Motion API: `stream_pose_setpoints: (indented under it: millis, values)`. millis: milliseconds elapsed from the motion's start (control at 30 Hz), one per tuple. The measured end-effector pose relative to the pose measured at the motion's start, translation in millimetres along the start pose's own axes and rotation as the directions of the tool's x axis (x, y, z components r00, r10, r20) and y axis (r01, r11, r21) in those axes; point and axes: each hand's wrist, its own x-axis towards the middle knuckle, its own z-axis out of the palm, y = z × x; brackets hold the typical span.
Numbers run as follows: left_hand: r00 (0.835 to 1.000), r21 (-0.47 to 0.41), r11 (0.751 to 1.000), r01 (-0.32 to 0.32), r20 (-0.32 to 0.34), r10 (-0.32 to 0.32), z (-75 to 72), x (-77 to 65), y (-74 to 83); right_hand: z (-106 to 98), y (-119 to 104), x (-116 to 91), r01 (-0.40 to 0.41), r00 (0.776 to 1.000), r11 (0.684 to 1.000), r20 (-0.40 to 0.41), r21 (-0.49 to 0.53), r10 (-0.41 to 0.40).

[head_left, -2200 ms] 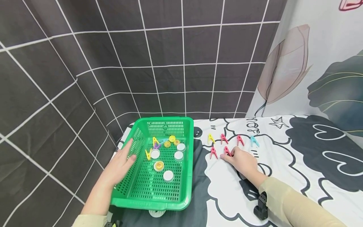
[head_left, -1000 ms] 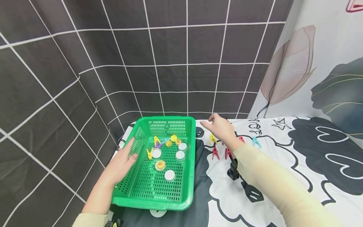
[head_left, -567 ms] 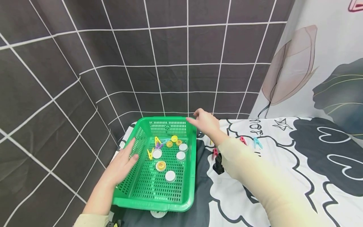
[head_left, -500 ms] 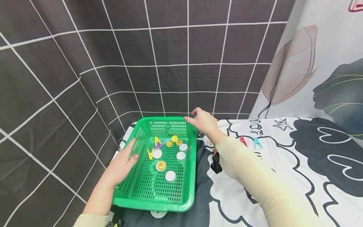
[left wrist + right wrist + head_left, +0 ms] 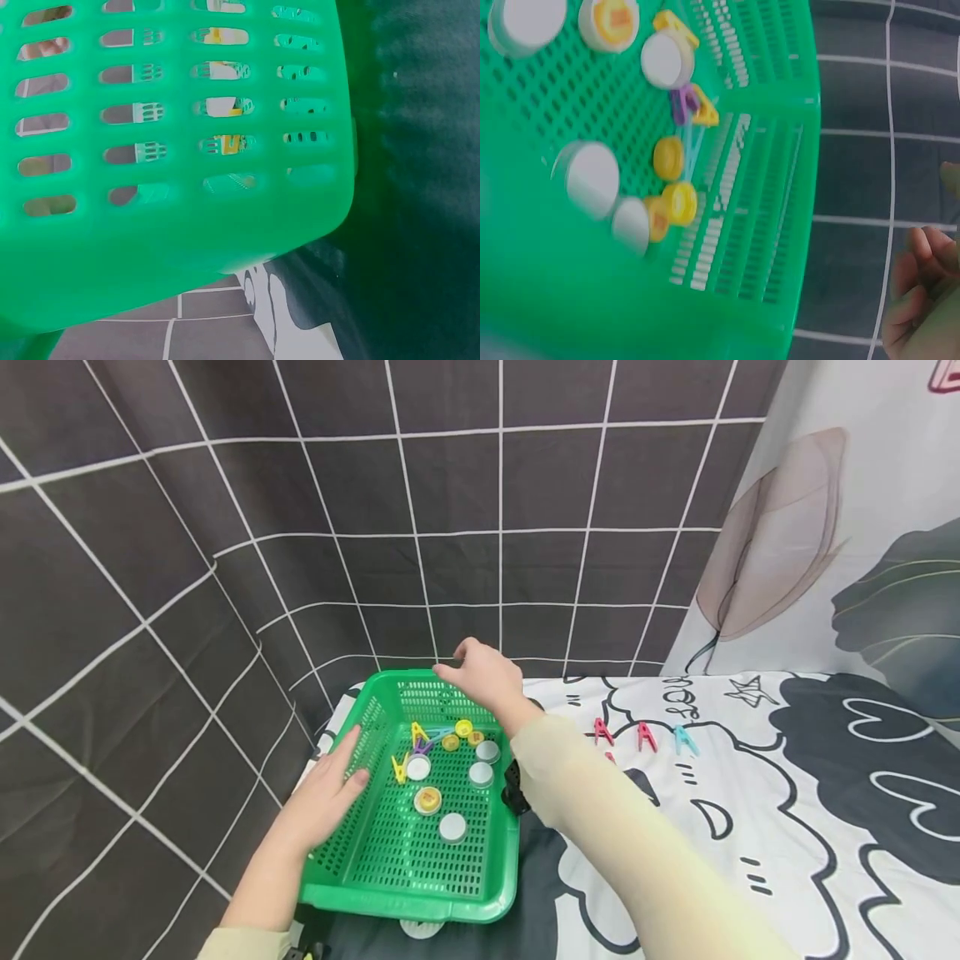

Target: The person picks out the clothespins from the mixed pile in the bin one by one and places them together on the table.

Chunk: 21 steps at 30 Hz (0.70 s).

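Note:
My left hand (image 5: pixel 318 797), fingers extended, lies along the left rim of the green plastic basket (image 5: pixel 423 906). Above the basket's far right part hovers my right hand (image 5: pixel 487 677). In the right wrist view its fingers curl loosely, the thumb stands apart, and nothing shows between them. On the basket floor are several white bottle caps (image 5: pixel 452 827), several yellow caps (image 5: pixel 464 728), yellow clothespins (image 5: pixel 400 768), a purple clothespin (image 5: pixel 422 743) and something light blue. Red clothespins (image 5: pixel 647 737) and a blue clothespin (image 5: pixel 686 740) rest on the cloth; my right arm hides others.
A black-and-white patterned cloth (image 5: pixel 757 793) covers the surface. Dark gridded fabric (image 5: pixel 450 560) rises behind and to the left, close to the basket. A white round object (image 5: pixel 421 929) shows under the basket's near edge. A leaf-print curtain (image 5: pixel 795 543) hangs at the right.
My right hand left a red clothespin on the cloth and moved left and away from me, now over the basket. My left hand has stayed at the basket's left side.

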Motion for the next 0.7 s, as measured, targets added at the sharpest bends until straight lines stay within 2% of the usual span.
stream_pose_setpoints:
  millis: [267,700]
  values:
    - [1.0,-0.003,1.0,0.011,0.001,-0.011,0.4,-1.2,-0.4,18,-14,-2,0.005,0.999,1.0,0.038,0.006,-0.005]
    - [1.0,-0.001,1.0,0.02,-0.004,-0.02,0.2,-0.1,-2.0,61,-14,-3,0.009,0.995,1.0,0.103,-0.01,-0.008]
